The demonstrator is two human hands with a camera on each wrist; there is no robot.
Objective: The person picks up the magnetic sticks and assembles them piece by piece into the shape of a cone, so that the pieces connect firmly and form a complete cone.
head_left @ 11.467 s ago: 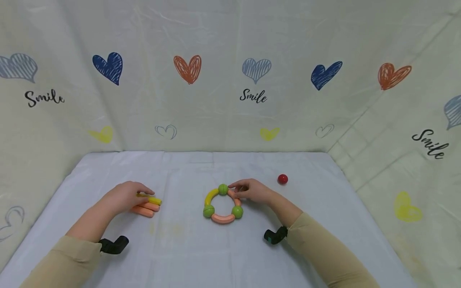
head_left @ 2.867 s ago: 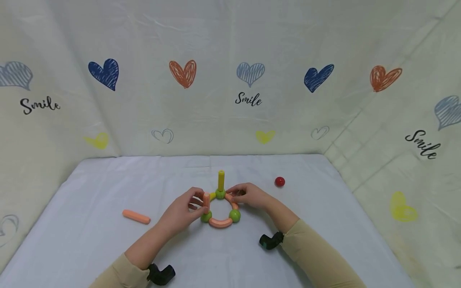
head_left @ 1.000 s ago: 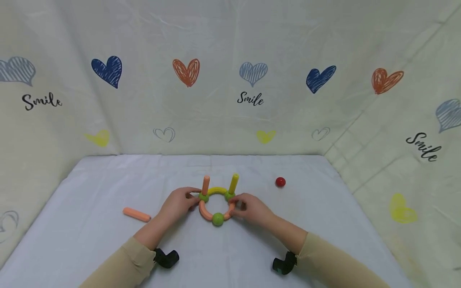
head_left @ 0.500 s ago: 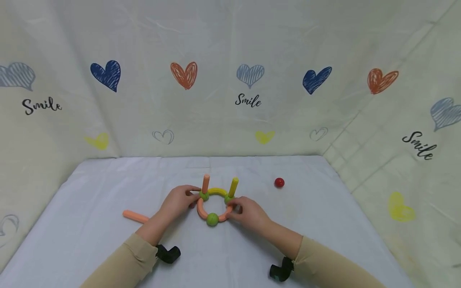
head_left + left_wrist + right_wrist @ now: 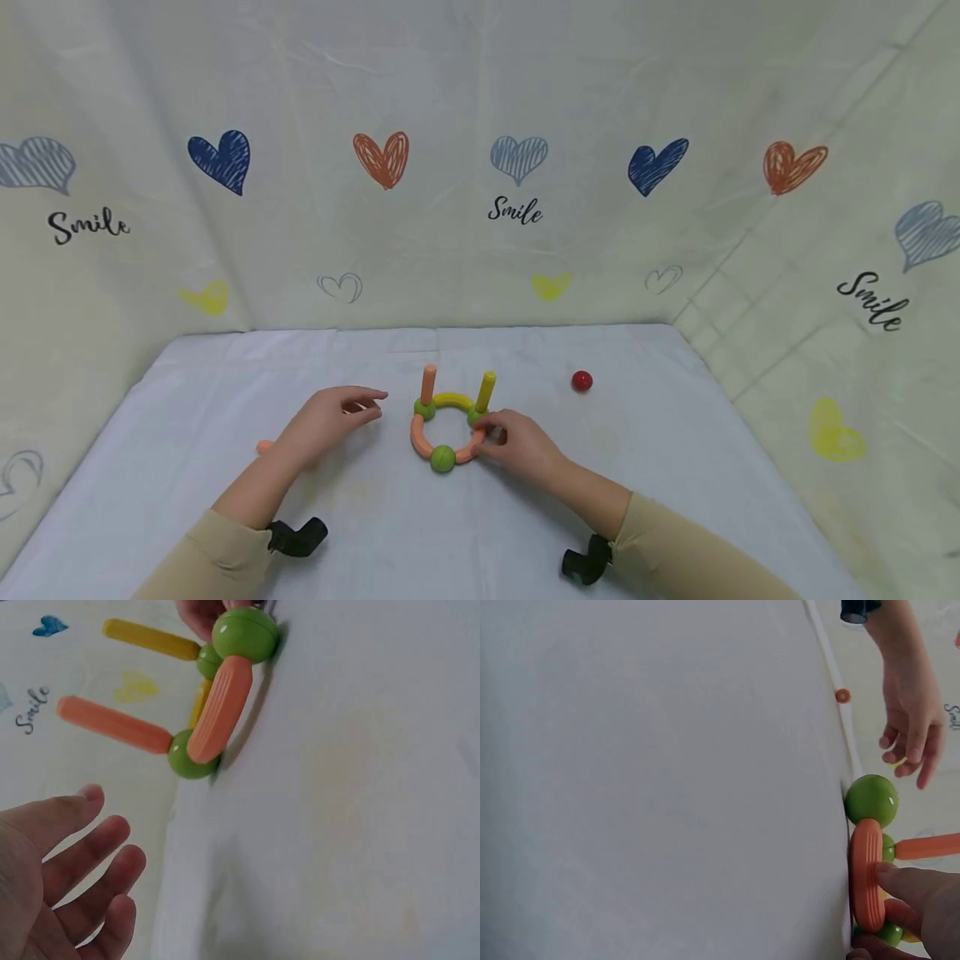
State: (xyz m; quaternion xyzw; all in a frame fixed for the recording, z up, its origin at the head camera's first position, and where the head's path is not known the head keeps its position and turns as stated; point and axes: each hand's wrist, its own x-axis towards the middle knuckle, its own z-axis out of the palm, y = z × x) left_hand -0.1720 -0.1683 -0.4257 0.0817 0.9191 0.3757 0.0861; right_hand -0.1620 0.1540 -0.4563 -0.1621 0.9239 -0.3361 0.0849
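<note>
Centred on the table lies a ring of green balls (image 5: 442,458) joined by two curved orange rods (image 5: 420,437) and a curved yellow rod (image 5: 452,399). From the ring's back-left ball rises a straight orange rod (image 5: 428,384); a yellow rod (image 5: 486,392) stands, slightly tilted, in the back-right one. My right hand (image 5: 525,446) pinches the ring's right side, thumb on the curved orange rod (image 5: 866,874), fingers near the back-right ball. My left hand (image 5: 326,421) hovers left of the ring, fingers loosely extended and holding nothing, as the left wrist view also shows.
A loose straight orange rod (image 5: 265,446) lies at the left, mostly hidden behind my left forearm. Toward the back right sits a red ball (image 5: 582,381). A white cloth covers the table (image 5: 480,533), and a heart-printed curtain (image 5: 442,233) hangs behind it.
The left hand has let go of the ring's back-left ball and moved left. Earlier, the yellow and orange rods were stood in the balls and the ring was turned. The right hand keeps its hold.
</note>
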